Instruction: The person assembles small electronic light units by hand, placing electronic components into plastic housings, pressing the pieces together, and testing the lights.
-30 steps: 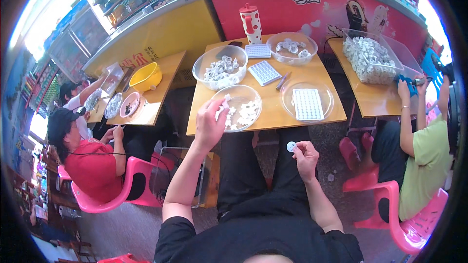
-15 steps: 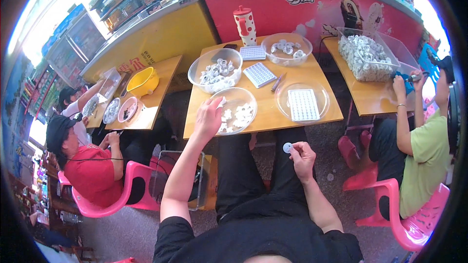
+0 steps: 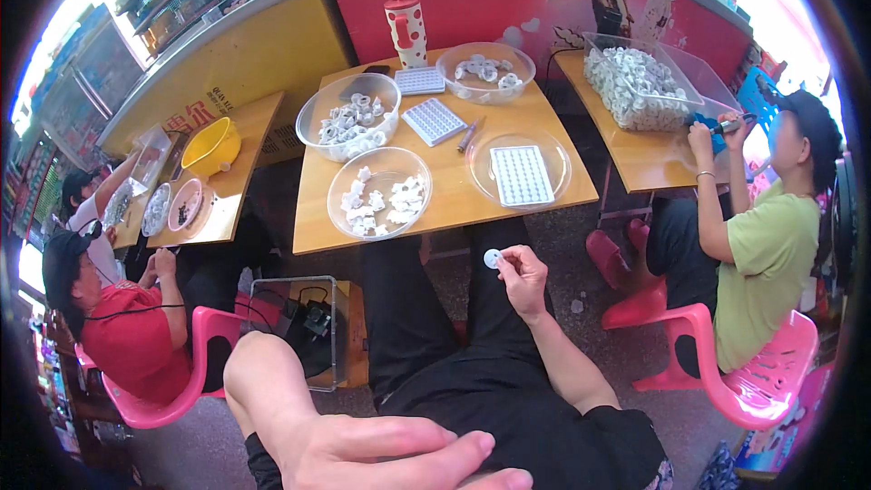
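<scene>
My right hand [image 3: 526, 283] pinches a small round white disc [image 3: 492, 259] between thumb and fingertips, above my lap. Raised close to the camera at the bottom edge, my left hand [image 3: 390, 455] has its fingers stretched out, and nothing shows in them. Nearest to me on the wooden table [image 3: 318, 229] is a shallow clear bowl [image 3: 379, 150] with two loose heaps of small white pieces. Behind it stands a deeper clear bowl [image 3: 313, 147] of white and grey ring-like parts. A white gridded tray [image 3: 522, 176] rests on a round clear lid [image 3: 481, 161] at the right.
Farther back are two more gridded trays [image 3: 435, 121], a pen-like tool [image 3: 470, 134], another clear bowl [image 3: 524, 82] and a red-lidded spotted tumbler [image 3: 407, 36]. People work at side tables left and right; the right one bears a full clear bin [image 3: 671, 113].
My left hand has left the near bowl and come back toward me, close to the camera. My right hand keeps the disc over my lap. The view has shifted.
</scene>
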`<move>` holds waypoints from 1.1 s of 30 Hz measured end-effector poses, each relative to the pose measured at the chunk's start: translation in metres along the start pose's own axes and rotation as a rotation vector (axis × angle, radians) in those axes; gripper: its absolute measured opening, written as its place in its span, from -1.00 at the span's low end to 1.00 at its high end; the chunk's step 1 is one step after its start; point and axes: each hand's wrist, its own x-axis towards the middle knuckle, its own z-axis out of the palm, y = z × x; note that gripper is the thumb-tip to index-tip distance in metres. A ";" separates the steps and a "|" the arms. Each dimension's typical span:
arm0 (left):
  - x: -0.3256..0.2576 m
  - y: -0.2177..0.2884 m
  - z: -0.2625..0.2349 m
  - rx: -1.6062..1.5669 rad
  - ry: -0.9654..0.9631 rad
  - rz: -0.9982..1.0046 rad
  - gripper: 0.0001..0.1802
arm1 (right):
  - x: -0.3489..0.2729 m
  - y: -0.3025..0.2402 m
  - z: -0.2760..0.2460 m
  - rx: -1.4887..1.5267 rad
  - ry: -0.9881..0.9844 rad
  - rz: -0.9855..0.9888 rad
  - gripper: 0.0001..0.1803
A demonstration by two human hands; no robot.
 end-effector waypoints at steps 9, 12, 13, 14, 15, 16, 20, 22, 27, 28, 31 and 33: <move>0.019 -0.046 0.007 -0.507 -0.156 0.253 -0.66 | -0.003 0.003 0.002 0.008 -0.007 -0.018 -0.94; -0.021 -0.055 0.049 -0.361 -0.225 0.143 -0.59 | -0.004 -0.001 0.004 -0.019 0.007 -0.006 -0.93; -0.036 -0.059 0.058 -0.320 -0.344 0.067 -0.54 | -0.005 -0.001 0.006 -0.012 0.003 -0.006 -0.93; -0.056 -0.064 0.068 -0.242 -0.465 -0.013 -0.51 | -0.005 -0.003 0.009 -0.003 -0.004 -0.007 -0.93; -0.078 -0.073 0.079 -0.117 -0.592 -0.116 -0.53 | -0.005 -0.004 0.007 -0.003 -0.004 -0.015 -0.93; -0.102 -0.079 0.090 -0.009 -0.689 -0.260 -0.54 | -0.005 -0.005 0.007 0.001 -0.008 -0.023 -0.93; -0.203 -0.079 0.136 0.388 -0.539 -0.825 -0.42 | -0.002 -0.002 0.006 -0.017 -0.006 -0.042 -0.93; -0.245 -0.080 0.159 0.387 -0.413 -1.203 -0.19 | 0.000 -0.006 0.009 -0.032 -0.012 -0.039 -0.93; -0.252 -0.093 0.190 0.652 -0.305 -1.283 -0.06 | -0.001 -0.005 0.012 -0.075 -0.026 -0.070 -0.94; -0.251 -0.096 0.189 0.664 -0.318 -1.300 -0.05 | -0.002 -0.005 0.013 -0.077 -0.038 -0.075 -0.94; -0.243 -0.104 0.179 0.658 -0.314 -1.351 -0.02 | -0.005 -0.007 0.017 -0.090 -0.063 -0.068 -0.94; -0.236 -0.115 0.172 0.665 -0.304 -1.381 0.01 | -0.005 -0.006 0.019 -0.088 -0.063 -0.074 -0.94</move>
